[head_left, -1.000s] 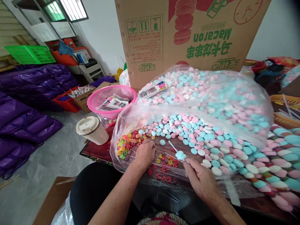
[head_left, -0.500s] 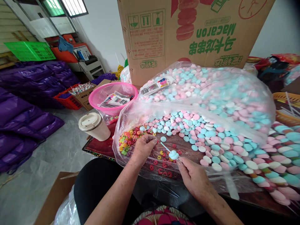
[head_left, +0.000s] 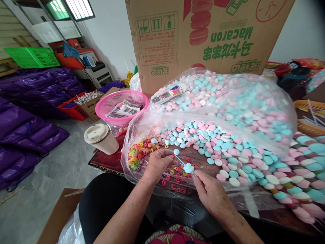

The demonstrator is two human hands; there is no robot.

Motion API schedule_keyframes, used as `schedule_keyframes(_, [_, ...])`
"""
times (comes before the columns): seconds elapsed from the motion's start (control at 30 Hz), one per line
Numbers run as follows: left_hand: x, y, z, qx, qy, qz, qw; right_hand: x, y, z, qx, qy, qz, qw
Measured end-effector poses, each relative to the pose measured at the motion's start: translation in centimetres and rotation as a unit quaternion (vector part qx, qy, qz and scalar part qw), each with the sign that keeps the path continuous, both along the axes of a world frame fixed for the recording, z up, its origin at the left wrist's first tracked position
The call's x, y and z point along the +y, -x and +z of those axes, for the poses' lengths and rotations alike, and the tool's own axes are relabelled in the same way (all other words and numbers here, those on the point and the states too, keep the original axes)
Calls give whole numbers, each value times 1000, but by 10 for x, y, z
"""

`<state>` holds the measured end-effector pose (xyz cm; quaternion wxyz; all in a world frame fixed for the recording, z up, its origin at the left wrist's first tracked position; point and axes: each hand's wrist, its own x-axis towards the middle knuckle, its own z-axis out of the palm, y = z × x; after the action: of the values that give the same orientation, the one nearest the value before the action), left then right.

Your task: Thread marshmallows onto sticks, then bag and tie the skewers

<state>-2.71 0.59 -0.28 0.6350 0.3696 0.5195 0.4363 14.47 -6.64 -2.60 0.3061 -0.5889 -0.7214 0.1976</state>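
On the table (head_left: 106, 162), the stick (head_left: 179, 160) (seemingly pinched) spans both hands' fingers (head_left: 169, 154).

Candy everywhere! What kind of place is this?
Probably a small candy-packing workshop: a big clear bag of pink and blue candies, a huge cardboard box marked "Macaron", and purple sacks piled on the floor.

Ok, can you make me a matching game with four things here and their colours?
Things:
1. round basket
2. lidded cup
3. crate by the wall
4. disc on the stick

Colours:
A. green
B. pale blue
C. pink
D. cream

Pairs: 1-C, 2-D, 3-A, 4-B
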Motion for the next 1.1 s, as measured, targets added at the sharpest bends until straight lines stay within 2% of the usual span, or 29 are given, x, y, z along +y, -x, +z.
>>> schedule_keyframes(0.13, [-1,0,0,42,-8,-20,999,0,0,1,12,10,-7,1000])
schedule_keyframes(0.2, [-2,1,-2,79,-15,-66,995,0,0,2,17,13,-10,1000])
schedule_keyframes(0.27, [-2,2,-3,153,-52,-116,980,0,-1,2,23,15,-8,1000])
schedule_keyframes(0.33, [0,6,-4,271,-122,-116,948,1,-1,2,28,19,-8,999])
schedule_keyframes(0.43, [5,14,-3,446,-191,-75,871,1,0,2,29,19,-8,999])
schedule_keyframes(0.5, [8,18,-2,530,-188,-88,822,1,0,2,28,17,-10,999])
schedule_keyframes(0.57, [8,18,-2,589,-171,-127,779,1,1,2,26,18,-12,999])
schedule_keyframes(0.67, [5,11,-5,622,-149,-175,748,1,2,1,31,18,-10,999])
schedule_keyframes(0.8, [6,2,-9,616,-138,-177,755,1,1,1,44,22,-7,999])
schedule_keyframes(0.9, [9,2,-10,595,-138,-165,774,-1,-2,-1,44,27,-13,999])
schedule_keyframes(1.03, [9,4,-11,534,-138,-169,817,-1,-4,-3,48,38,-12,998])
schedule_keyframes(1.1, [4,4,-11,446,-130,-197,863,-1,-4,-3,50,39,-10,998])
